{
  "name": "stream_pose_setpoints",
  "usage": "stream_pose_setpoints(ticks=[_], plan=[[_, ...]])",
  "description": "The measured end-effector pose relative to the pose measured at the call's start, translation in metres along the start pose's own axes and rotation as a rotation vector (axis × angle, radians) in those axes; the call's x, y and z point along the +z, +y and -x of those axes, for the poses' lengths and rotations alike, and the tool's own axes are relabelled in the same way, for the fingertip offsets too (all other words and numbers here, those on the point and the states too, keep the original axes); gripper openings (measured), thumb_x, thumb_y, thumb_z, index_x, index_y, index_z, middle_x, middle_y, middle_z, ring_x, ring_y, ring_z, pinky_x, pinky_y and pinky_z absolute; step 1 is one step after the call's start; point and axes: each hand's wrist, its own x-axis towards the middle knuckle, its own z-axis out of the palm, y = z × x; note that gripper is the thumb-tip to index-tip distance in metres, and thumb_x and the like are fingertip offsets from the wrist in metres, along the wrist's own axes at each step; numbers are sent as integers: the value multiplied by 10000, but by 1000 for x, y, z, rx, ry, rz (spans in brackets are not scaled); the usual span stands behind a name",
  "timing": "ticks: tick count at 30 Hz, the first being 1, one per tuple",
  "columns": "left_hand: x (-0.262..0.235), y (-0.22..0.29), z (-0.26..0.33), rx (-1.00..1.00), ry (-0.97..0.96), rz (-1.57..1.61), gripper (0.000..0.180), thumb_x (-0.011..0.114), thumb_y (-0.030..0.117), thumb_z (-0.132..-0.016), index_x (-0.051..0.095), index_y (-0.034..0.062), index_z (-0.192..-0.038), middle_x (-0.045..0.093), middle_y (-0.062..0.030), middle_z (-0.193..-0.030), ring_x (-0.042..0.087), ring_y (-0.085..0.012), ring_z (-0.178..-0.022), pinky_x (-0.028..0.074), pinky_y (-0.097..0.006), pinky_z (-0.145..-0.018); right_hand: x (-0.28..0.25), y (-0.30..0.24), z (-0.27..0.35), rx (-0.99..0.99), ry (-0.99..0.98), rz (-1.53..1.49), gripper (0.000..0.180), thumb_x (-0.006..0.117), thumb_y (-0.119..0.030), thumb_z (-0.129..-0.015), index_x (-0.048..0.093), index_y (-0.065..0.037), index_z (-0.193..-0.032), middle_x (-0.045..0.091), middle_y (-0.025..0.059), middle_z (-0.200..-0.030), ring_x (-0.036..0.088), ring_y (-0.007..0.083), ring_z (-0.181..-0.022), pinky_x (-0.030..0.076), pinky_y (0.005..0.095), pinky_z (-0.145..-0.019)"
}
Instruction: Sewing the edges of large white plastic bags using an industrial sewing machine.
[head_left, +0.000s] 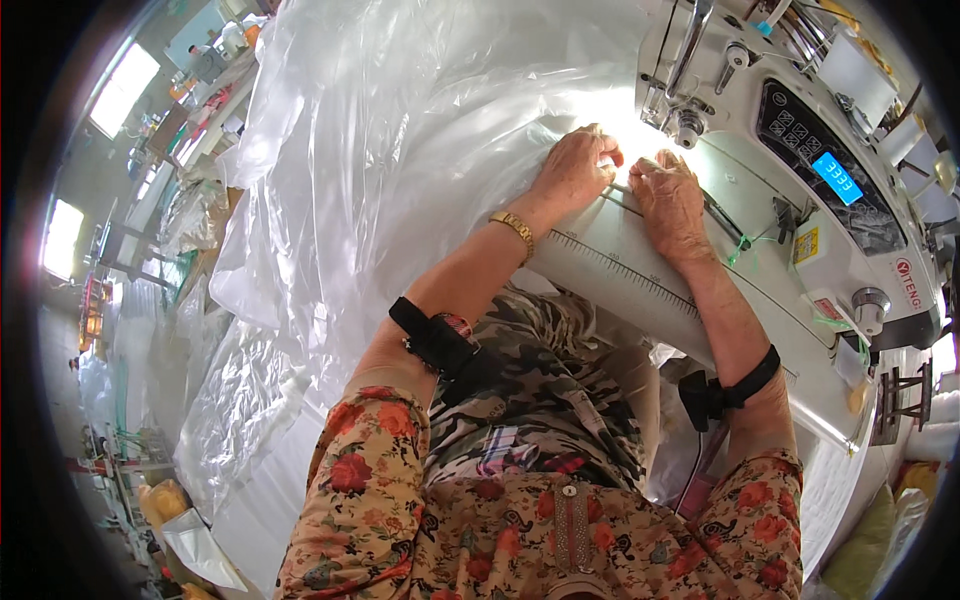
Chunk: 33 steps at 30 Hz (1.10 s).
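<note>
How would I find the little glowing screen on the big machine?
Start at the white sewing machine on the right, above the person's hands. On its front is a dark control panel with buttons. The small screen sits on that panel, and it is the only bright blue, lit rectangle there.

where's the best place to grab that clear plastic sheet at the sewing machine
Probably the flat edge of the clear plastic sheet on the machine bed, just ahead of the left hand and right hand, pressing down from above; elsewhere it billows loosely.
</note>
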Motion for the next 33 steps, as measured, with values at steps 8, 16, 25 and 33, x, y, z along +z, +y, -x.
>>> stream_pose_setpoints(ticks=[8, 16, 25, 33], plan=[[-11, 9, 16, 273, -70, -373, 134, 564, 93, -888, 630, -23, -893, 623, -217, -991, 613, -376, -955, 477, -455, -886, -6, 0, 8, -56, -196, 243, 239, 573, -220, -933, 725, -120, -1088, 647, 135, -1246, 584, 269, -1184, 401, 458, -1068], [-13, 8, 11, 245, -159, -329, 251, 491, 140, -933, 626, -67, -974, 623, -248, -1104, 616, -365, -1035, 469, -441, -966, -10, 0, 5, -22, -295, 335, 307, 510, -257, -989, 726, -63, -1090, 630, 120, -1290, 544, 263, -1249, 357, 496, -1100], [-1, -8, 0, 289, -72, -325, 149, 498, 47, -846, 581, -68, -801, 621, -279, -937, 642, -387, -863, 507, -467, -808, -13, -3, 3, -11, -249, 284, 323, 508, -245, -999, 719, -7, -1053, 652, 148, -1222, 580, 303, -1166, 391, 488, -1041], [-6, -2, -5, 146, -275, -420, 225, 490, -29, -832, 630, -138, -970, 565, -361, -1236, 614, -433, -1091, 492, -447, -989, -7, 1, 4, -78, -142, 294, 186, 568, -116, -857, 714, -35, -939, 686, 139, -993, 616, 292, -1046, 436, 452, -938]])
